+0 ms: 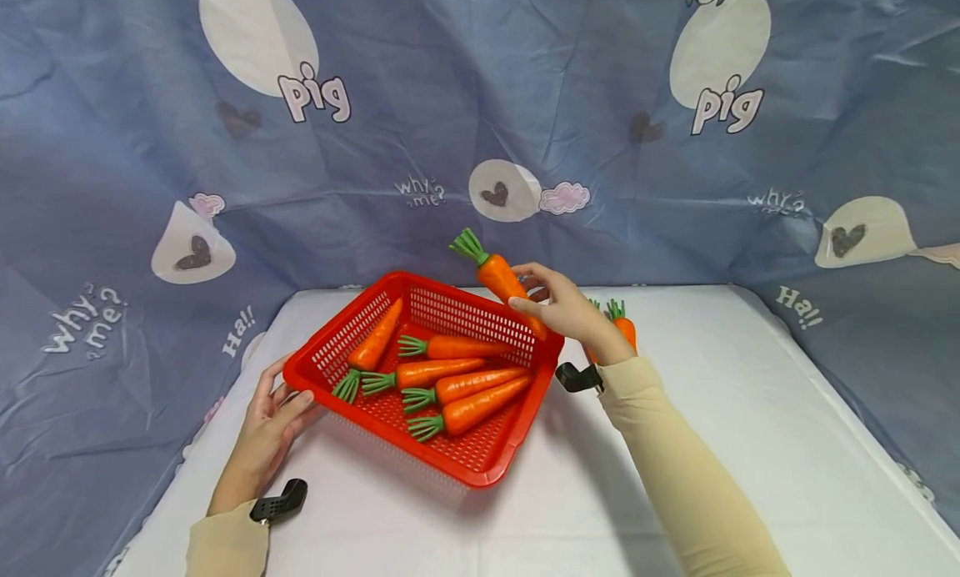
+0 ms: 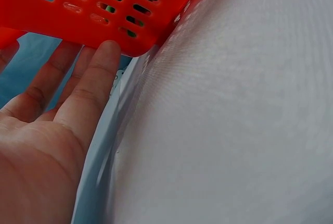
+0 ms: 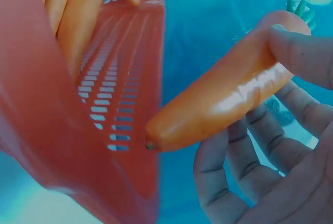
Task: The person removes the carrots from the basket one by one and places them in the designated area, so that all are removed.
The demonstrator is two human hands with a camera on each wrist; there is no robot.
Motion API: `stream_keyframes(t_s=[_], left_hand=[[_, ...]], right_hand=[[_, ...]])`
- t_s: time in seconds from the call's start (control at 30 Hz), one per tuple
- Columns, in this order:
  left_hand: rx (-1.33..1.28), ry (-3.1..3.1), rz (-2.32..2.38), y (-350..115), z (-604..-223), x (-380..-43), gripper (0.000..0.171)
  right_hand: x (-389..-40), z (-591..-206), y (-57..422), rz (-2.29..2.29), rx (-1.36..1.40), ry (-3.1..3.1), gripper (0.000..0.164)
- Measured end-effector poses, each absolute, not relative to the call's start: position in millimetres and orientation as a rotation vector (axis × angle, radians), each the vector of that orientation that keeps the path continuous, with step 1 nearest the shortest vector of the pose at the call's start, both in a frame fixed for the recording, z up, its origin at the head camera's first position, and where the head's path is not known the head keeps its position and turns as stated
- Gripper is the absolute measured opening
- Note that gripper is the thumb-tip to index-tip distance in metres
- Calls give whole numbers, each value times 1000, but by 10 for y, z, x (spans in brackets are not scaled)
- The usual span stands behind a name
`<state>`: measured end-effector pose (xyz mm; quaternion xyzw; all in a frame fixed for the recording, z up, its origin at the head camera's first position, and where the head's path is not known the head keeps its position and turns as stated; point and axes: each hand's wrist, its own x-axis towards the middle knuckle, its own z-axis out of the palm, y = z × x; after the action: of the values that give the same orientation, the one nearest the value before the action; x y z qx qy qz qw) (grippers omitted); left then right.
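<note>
My right hand pinches an orange toy-like carrot between thumb and fingers, just above the far right corner of a red plastic basket. The carrot's green top points up and left in the head view; its tip hangs close to the basket wall in the right wrist view. At the basket's left corner, my left hand holds on, thumb against the outside and the other fingers partly hidden behind it. Inside lie several carrots, most with green tops toward the left.
More carrots lie on the white table behind my right wrist, mostly hidden by it. A blue patterned cloth hangs behind the table and along its sides.
</note>
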<state>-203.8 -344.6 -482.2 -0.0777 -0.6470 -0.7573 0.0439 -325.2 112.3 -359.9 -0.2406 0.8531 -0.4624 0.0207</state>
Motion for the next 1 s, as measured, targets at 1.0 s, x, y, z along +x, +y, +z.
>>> stream_keyframes(t_s=[1.0], left_hand=[[-202,-2005,-2306,-3449,-4818,-2047,64]], right_hand=[[-3161,-3766,1451,-1878,-245,2176,56]])
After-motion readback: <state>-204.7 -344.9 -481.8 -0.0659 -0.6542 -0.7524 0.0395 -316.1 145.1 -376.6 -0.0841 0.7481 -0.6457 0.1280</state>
